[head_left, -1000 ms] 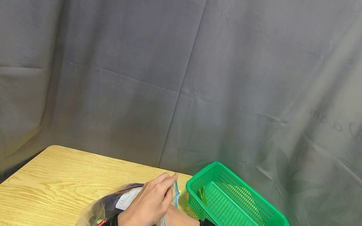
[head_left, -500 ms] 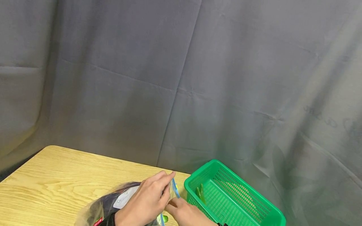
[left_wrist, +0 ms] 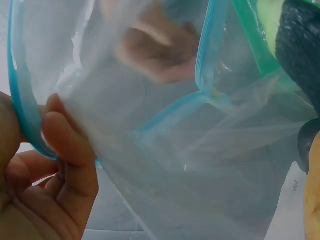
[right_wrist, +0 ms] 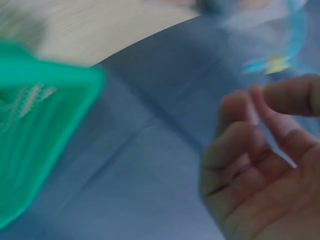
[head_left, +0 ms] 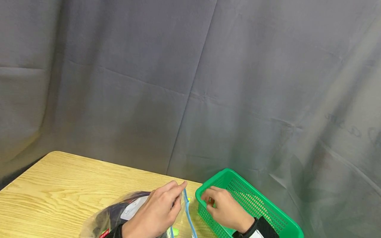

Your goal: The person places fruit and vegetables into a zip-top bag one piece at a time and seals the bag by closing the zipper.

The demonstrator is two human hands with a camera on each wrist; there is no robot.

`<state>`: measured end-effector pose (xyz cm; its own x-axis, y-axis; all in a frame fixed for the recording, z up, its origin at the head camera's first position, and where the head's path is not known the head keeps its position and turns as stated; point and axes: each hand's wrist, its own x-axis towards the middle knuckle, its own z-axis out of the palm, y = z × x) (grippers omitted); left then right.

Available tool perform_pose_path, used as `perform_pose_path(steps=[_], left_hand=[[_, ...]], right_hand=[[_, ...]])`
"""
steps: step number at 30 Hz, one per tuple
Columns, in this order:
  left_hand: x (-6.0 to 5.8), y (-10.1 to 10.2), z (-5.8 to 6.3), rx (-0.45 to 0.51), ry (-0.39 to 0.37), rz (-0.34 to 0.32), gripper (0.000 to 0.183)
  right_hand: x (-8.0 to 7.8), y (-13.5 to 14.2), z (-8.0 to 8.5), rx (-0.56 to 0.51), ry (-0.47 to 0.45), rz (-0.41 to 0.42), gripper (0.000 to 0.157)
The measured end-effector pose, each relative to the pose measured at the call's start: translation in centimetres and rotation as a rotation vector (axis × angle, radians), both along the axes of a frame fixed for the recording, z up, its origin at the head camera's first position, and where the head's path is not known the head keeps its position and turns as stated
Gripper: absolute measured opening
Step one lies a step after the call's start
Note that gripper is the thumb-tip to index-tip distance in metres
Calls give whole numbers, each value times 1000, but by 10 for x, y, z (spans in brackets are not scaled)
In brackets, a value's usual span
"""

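Note:
In the head view my left hand (head_left: 156, 211) pinches the blue zip rim of a clear zip bag (head_left: 99, 222), which lies bulging on the table. The left wrist view shows the curled fingers (left_wrist: 70, 140) on that rim, with the bag's mouth spread wide. Inside are dark contents, a white label (head_left: 131, 210) and a light green item (head_left: 175, 232) near the mouth. My right hand (head_left: 227, 208) hovers over the near-left end of a green plastic basket (head_left: 269, 215). Its fingers are loosely bent and nothing shows between them in the right wrist view.
The wooden table (head_left: 74, 178) reaches back to a hanging grey cloth (head_left: 134, 99). The basket stands close to the cloth, right of the bag. A rounded yellowish item (left_wrist: 314, 185) sits at the right edge of the left wrist view.
My right hand has come out of the bag's mouth and moved right, over the basket, covering the green items seen there before. The left hand stays at the rim.

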<state>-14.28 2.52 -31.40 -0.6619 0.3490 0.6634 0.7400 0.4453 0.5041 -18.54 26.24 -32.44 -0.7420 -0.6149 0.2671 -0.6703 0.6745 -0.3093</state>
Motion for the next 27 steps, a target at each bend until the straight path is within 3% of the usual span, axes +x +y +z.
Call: perform_pose_path(steps=[6,13,17,20,23,27], left_hand=[[5,0,1,-26,10,-19,31],[9,0,1,-19,54,9,29],[10,-1,0,-10,42,-14,30],[10,-2,-1,-16,32,-33,31],[11,-1,-2,-24,17,-45,32],[12,2,-2,-29,15,-51,33]], right_hand=[[-32,37,-24,169,-145,-167,15],[-61,56,-54,275,-271,-223,17],[-73,58,-66,310,-410,-242,22],[-77,58,-78,278,-497,-323,22],[-81,59,-93,263,-526,-458,31],[-85,60,-113,354,-462,-580,42]])
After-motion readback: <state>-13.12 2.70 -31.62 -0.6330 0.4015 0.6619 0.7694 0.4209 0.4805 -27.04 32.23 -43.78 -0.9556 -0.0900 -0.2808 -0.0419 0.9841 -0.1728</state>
